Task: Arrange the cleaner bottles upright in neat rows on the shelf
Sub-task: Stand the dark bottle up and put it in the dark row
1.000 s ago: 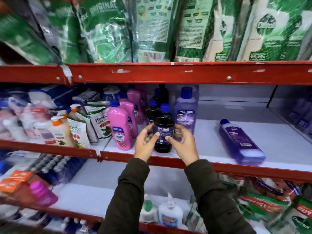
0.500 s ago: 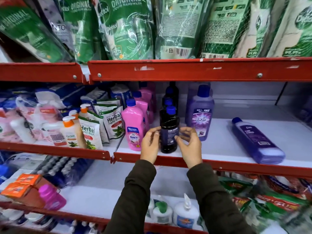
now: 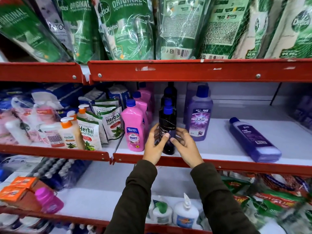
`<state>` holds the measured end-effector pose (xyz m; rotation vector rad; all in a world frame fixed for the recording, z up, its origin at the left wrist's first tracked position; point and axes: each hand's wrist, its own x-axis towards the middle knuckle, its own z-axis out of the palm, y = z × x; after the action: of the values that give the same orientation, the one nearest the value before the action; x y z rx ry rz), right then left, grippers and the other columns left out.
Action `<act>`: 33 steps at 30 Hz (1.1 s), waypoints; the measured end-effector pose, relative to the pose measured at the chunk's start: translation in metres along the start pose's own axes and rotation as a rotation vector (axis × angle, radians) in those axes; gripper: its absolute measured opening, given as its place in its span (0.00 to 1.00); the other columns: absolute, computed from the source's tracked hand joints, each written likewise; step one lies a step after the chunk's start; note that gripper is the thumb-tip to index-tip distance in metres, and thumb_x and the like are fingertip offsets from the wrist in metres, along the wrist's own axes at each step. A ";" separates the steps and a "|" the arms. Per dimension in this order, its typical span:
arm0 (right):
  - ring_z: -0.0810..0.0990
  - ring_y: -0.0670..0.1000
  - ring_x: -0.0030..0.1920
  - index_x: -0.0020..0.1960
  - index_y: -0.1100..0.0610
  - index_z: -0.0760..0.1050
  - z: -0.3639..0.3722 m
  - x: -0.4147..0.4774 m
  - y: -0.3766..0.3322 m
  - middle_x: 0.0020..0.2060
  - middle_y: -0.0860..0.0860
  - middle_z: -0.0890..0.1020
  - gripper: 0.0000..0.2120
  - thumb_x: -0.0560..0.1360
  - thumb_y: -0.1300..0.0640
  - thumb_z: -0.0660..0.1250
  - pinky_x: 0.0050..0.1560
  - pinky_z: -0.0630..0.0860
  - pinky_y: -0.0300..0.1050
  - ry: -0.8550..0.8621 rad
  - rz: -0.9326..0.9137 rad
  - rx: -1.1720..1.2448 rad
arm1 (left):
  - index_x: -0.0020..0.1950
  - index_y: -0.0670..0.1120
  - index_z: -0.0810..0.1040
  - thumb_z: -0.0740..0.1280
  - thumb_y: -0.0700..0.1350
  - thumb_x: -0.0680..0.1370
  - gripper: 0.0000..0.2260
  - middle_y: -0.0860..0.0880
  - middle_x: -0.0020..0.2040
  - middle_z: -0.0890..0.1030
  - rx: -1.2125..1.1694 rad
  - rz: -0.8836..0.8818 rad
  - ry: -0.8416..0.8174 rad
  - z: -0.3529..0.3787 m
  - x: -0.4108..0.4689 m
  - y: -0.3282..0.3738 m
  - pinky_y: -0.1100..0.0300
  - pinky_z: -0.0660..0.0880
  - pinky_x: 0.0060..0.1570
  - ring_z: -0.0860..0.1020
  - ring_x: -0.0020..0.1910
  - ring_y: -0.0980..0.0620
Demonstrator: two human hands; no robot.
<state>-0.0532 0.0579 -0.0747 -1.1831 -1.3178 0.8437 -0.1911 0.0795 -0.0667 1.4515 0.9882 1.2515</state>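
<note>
Red shop shelves hold many bottles, and two hands hold a dark bottle.

Both hands are wrapped around the dark bottle with the blue cap: the left hand is on its left side and the right hand is on its right side. It stands up straight at the front edge of the white shelf, first in a row of dark bottles. A pink bottle stands just beside it on the left. A purple bottle stands near on the right. Another purple bottle lies flat, well apart. Green bags lean on the shelf above.
</note>
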 end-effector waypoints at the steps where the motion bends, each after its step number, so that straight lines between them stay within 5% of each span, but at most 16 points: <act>1: 0.78 0.41 0.63 0.68 0.53 0.69 0.000 0.001 0.002 0.62 0.48 0.79 0.19 0.79 0.65 0.64 0.63 0.75 0.35 0.006 0.002 -0.007 | 0.73 0.51 0.67 0.63 0.43 0.82 0.19 0.56 0.64 0.76 -0.024 -0.001 0.026 0.000 0.000 0.000 0.57 0.71 0.70 0.74 0.67 0.53; 4: 0.74 0.52 0.68 0.72 0.60 0.68 0.000 0.004 0.005 0.68 0.56 0.76 0.20 0.80 0.64 0.62 0.69 0.73 0.48 0.084 -0.008 -0.049 | 0.67 0.50 0.68 0.56 0.40 0.84 0.12 0.48 0.66 0.75 -0.083 -0.001 0.072 -0.001 0.000 0.002 0.47 0.70 0.72 0.73 0.70 0.44; 7: 0.76 0.52 0.66 0.71 0.60 0.72 0.001 0.003 0.009 0.66 0.56 0.77 0.19 0.80 0.64 0.63 0.64 0.75 0.43 0.206 -0.022 -0.042 | 0.66 0.47 0.69 0.54 0.40 0.85 0.12 0.43 0.67 0.75 -0.093 -0.009 0.088 0.001 -0.002 0.001 0.43 0.70 0.72 0.73 0.70 0.41; 16: 0.76 0.52 0.66 0.71 0.59 0.71 0.010 0.003 0.006 0.66 0.56 0.78 0.19 0.81 0.63 0.61 0.68 0.74 0.51 0.246 0.009 -0.039 | 0.66 0.47 0.69 0.54 0.40 0.85 0.12 0.40 0.68 0.74 -0.111 0.004 0.122 0.006 -0.003 0.000 0.41 0.70 0.71 0.74 0.69 0.41; 18: 0.75 0.49 0.67 0.72 0.58 0.69 0.006 -0.001 0.003 0.67 0.53 0.77 0.20 0.81 0.62 0.61 0.68 0.73 0.44 0.239 -0.011 -0.029 | 0.69 0.46 0.69 0.56 0.41 0.84 0.13 0.41 0.70 0.73 -0.099 0.014 0.182 0.012 -0.006 -0.001 0.46 0.71 0.72 0.74 0.68 0.44; 22: 0.77 0.41 0.61 0.67 0.52 0.73 -0.020 -0.015 0.002 0.62 0.47 0.79 0.16 0.80 0.60 0.62 0.59 0.71 0.33 0.339 -0.078 -0.023 | 0.65 0.49 0.73 0.60 0.42 0.82 0.12 0.47 0.63 0.73 0.000 0.158 0.495 0.030 -0.017 -0.004 0.74 0.70 0.59 0.74 0.57 0.61; 26: 0.77 0.33 0.55 0.62 0.51 0.76 -0.073 -0.023 -0.002 0.58 0.47 0.81 0.12 0.80 0.59 0.62 0.50 0.72 0.23 0.458 -0.119 -0.050 | 0.62 0.50 0.75 0.60 0.41 0.82 0.11 0.49 0.56 0.77 0.027 0.321 0.546 0.063 -0.023 -0.001 0.74 0.70 0.50 0.75 0.51 0.62; 33: 0.80 0.54 0.59 0.60 0.57 0.78 -0.199 -0.037 -0.002 0.57 0.55 0.83 0.12 0.77 0.63 0.63 0.65 0.74 0.49 0.718 -0.143 -0.310 | 0.58 0.62 0.74 0.60 0.48 0.82 0.10 0.52 0.55 0.80 -0.016 0.355 0.319 0.160 -0.024 0.008 0.66 0.74 0.48 0.78 0.50 0.59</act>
<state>0.1374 -0.0093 -0.0579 -1.4322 -0.9265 0.0712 -0.0370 0.0311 -0.0686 1.4857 0.9467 1.7879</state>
